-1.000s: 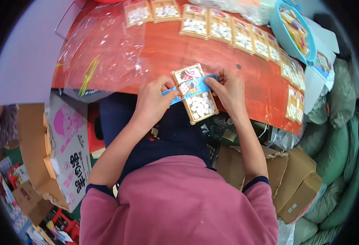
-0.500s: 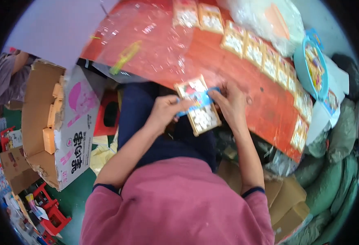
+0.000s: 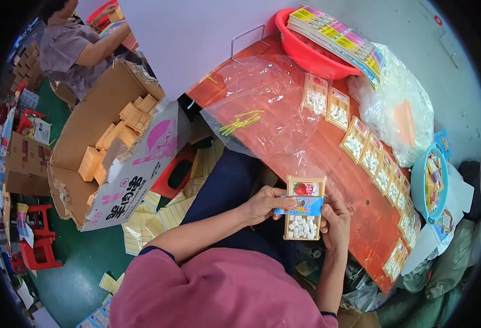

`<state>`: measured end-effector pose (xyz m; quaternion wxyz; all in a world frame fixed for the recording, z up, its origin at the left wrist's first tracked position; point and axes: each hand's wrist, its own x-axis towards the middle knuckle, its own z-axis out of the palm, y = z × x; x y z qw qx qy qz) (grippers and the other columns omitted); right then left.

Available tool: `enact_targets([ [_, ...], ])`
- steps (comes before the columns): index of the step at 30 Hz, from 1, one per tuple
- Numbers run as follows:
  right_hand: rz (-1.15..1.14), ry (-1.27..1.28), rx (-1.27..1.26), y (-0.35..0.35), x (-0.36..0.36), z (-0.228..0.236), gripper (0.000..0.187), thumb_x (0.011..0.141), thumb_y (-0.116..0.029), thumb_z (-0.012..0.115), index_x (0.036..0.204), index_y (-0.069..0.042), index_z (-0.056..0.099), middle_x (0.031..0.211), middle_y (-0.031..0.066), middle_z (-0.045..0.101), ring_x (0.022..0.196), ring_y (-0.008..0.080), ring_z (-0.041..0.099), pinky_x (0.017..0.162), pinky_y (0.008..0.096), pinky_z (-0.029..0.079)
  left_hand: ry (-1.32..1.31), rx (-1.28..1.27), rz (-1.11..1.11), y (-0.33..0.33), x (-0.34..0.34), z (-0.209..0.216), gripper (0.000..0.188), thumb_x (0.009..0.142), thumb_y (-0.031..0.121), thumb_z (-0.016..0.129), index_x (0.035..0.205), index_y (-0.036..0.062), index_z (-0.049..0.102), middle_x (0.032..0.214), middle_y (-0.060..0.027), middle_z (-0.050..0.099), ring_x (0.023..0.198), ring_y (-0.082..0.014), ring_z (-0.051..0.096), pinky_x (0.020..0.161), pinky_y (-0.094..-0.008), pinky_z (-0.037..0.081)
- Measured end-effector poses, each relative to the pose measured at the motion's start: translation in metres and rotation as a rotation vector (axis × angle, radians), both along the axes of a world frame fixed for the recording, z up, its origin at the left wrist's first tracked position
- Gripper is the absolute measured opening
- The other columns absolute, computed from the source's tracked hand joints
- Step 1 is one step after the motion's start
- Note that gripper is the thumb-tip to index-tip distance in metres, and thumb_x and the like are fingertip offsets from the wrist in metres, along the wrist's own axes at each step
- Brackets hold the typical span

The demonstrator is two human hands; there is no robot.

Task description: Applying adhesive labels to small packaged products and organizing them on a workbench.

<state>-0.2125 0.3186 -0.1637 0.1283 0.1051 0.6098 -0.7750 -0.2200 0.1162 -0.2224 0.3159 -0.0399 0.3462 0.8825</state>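
Note:
Between my two hands, above my lap at the table's near edge, is a small tan tray (image 3: 303, 227) with white pellet-like pieces in its lower part and a strawberry picture at its upper end. A blue printed card band (image 3: 308, 206) lies across its middle. My left hand (image 3: 269, 205) is closed on the left side, thumb on the band. My right hand (image 3: 336, 220) grips the right side, with its fingers partly hidden behind the tray.
Similar filled trays (image 3: 370, 159) line the red table (image 3: 328, 158). Clear plastic sheeting (image 3: 273, 104) holds yellow twist ties (image 3: 241, 121). A red basin (image 3: 317, 57), a blue basket (image 3: 429, 183) and a plastic bag (image 3: 402, 104) stand beyond. Left is a carton (image 3: 136, 158) of tan trays; a person (image 3: 79, 41) works behind it.
The tilted tray now stands straight, seen upright between my hands. The whole view has shifted, bringing the red basin and the other person's upper body into sight.

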Motion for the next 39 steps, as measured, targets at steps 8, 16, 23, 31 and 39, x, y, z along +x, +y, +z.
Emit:
enact_targets([
  [8, -0.087, 0.170, 0.267, 0.008, 0.013, -0.001, 0.025, 0.081, -0.015, 0.068, 0.101, -0.003, 0.058, 0.081, 0.0017, 0.059, 0.059, 0.0039, 0.049, 0.050, 0.0165, 0.038, 0.096, -0.081, -0.021, 0.002, -0.003, 0.011, 0.027, 0.081, 0.017, 0.068, 0.100, -0.0013, 0.066, 0.082, -0.0061, 0.065, 0.060, -0.0060, 0.053, 0.047, -0.0191, 0.039],
  [16, -0.076, 0.230, 0.513, 0.009, 0.039, 0.012, 0.019, 0.088, -0.016, 0.058, 0.094, 0.002, 0.061, 0.081, -0.0007, 0.058, 0.071, 0.0057, 0.051, 0.064, 0.0195, 0.040, 0.445, -0.414, -0.157, 0.017, -0.009, 0.017, 0.021, 0.081, 0.022, 0.069, 0.092, 0.0031, 0.069, 0.075, 0.0020, 0.062, 0.060, -0.0025, 0.050, 0.050, -0.0180, 0.038],
  [23, -0.127, 0.009, 0.028, 0.011, 0.020, -0.004, 0.020, 0.089, -0.021, 0.058, 0.088, -0.001, 0.061, 0.080, -0.0005, 0.061, 0.071, 0.0064, 0.054, 0.064, 0.0211, 0.041, 0.440, -0.264, -0.062, -0.007, -0.025, 0.027, 0.048, 0.083, 0.012, 0.064, 0.126, -0.0031, 0.046, 0.086, -0.0044, 0.061, 0.074, -0.0104, 0.059, 0.065, -0.0245, 0.049],
  [31, -0.070, 0.029, -0.282, 0.024, 0.030, -0.031, 0.028, 0.089, -0.024, 0.058, 0.101, 0.001, 0.060, 0.096, 0.0080, 0.065, 0.086, 0.0145, 0.062, 0.080, 0.0286, 0.047, 0.335, -0.251, -0.237, 0.010, -0.027, 0.041, 0.048, 0.081, 0.005, 0.065, 0.124, -0.0027, 0.048, 0.091, -0.0050, 0.064, 0.076, -0.0098, 0.060, 0.063, -0.0231, 0.051],
  [39, 0.027, 0.078, -0.475, 0.022, 0.029, -0.043, 0.038, 0.084, -0.030, 0.063, 0.104, 0.001, 0.058, 0.095, 0.0093, 0.064, 0.084, 0.0166, 0.062, 0.076, 0.0310, 0.050, 0.129, -0.120, -0.193, 0.030, -0.013, 0.045, 0.058, 0.079, 0.004, 0.067, 0.131, 0.0038, 0.041, 0.094, -0.0080, 0.063, 0.076, -0.0110, 0.062, 0.059, -0.0223, 0.053],
])
